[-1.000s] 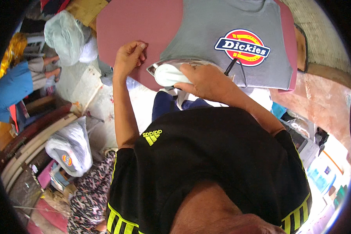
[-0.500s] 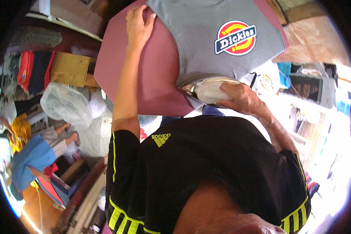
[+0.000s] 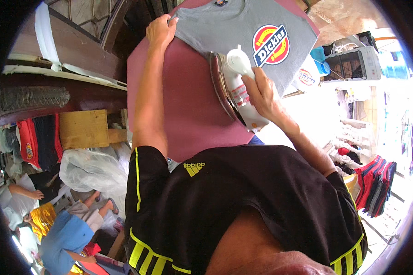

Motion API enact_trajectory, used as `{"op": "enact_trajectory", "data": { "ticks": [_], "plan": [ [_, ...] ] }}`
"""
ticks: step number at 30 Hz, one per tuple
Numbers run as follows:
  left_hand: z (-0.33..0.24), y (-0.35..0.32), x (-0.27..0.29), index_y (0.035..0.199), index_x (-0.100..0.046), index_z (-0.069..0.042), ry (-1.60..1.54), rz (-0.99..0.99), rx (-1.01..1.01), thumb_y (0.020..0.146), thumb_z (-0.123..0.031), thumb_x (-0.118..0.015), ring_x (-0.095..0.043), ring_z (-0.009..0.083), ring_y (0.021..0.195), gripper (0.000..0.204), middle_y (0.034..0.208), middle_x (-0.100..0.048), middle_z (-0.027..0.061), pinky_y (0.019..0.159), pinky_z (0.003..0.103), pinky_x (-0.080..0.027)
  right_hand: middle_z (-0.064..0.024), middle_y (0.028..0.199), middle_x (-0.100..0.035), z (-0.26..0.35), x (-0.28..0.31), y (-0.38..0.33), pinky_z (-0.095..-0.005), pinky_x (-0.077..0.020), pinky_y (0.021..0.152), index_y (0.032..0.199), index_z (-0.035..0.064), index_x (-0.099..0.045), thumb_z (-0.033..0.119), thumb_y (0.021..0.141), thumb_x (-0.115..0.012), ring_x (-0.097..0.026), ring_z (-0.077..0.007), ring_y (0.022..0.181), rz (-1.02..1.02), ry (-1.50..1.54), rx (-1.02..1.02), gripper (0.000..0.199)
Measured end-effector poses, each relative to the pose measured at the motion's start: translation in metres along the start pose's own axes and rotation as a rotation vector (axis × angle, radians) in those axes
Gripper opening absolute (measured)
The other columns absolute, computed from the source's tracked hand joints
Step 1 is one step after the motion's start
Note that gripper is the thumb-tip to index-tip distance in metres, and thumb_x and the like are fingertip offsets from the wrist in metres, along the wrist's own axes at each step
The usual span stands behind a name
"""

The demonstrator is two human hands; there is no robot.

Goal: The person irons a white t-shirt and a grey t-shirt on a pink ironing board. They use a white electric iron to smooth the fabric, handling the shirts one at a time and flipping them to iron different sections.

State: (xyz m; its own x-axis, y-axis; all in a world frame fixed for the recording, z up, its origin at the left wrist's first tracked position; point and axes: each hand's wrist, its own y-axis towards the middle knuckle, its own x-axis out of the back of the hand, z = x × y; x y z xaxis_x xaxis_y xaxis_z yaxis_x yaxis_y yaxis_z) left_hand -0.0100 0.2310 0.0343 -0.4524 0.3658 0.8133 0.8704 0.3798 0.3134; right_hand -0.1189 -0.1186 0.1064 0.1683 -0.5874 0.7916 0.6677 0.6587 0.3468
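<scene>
A grey T-shirt (image 3: 215,25) with a round red and yellow print lies over a dark pink padded ironing board (image 3: 179,101). My left hand (image 3: 161,31) pinches the shirt's edge at the far left, fingers closed on the cloth. My right hand (image 3: 263,94) is wrapped round a white clothes iron (image 3: 236,62). The iron is tilted, its metal soleplate edge turned to the left, and overlaps the near part of the shirt. Whether it touches the cloth, I cannot tell.
A clear plastic bag (image 3: 89,167) and a wooden panel (image 3: 83,129) are at the left. Two people work at lower left, one in a blue shirt (image 3: 64,233). Folded red and dark garments (image 3: 376,185) hang at the right, below a grey appliance (image 3: 353,64).
The iron has tilted up from its lower position by the shirt's near edge. The shirt has shifted, bringing its collar into view. My left hand still grips the cloth. The view has turned somewhat.
</scene>
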Motion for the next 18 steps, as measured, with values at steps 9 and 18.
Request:
{"op": "enact_trajectory", "data": {
  "ticks": [9,18],
  "plan": [
    [0.004,-0.005,0.017,0.086,-0.071,-0.005,0.071,0.016,0.025,0.094,-0.046,-0.053,-0.066,0.0433,0.085,0.045,0.086,-0.070,0.0208,0.077,0.053,-0.050,-0.0309,0.079,-0.063,-0.002,-0.031,0.139,-0.0502,-0.0498,0.070,0.095,-0.0045,-0.053,0.032,0.098,-0.054,-0.064,-0.0474,0.079,0.095,0.118,-0.210,0.036],
    [0.022,-0.026,0.018,0.083,-0.069,-0.002,0.171,-0.033,-0.115,0.094,-0.029,-0.054,-0.065,0.0403,0.089,0.033,0.092,-0.069,0.0187,0.083,0.051,-0.050,-0.0274,0.074,-0.061,-0.009,-0.048,0.182,-0.0454,-0.0499,0.065,0.094,-0.0027,-0.053,0.030,0.101,-0.052,-0.066,-0.0408,0.072,0.054,0.056,-0.122,0.033]
  ]
}}
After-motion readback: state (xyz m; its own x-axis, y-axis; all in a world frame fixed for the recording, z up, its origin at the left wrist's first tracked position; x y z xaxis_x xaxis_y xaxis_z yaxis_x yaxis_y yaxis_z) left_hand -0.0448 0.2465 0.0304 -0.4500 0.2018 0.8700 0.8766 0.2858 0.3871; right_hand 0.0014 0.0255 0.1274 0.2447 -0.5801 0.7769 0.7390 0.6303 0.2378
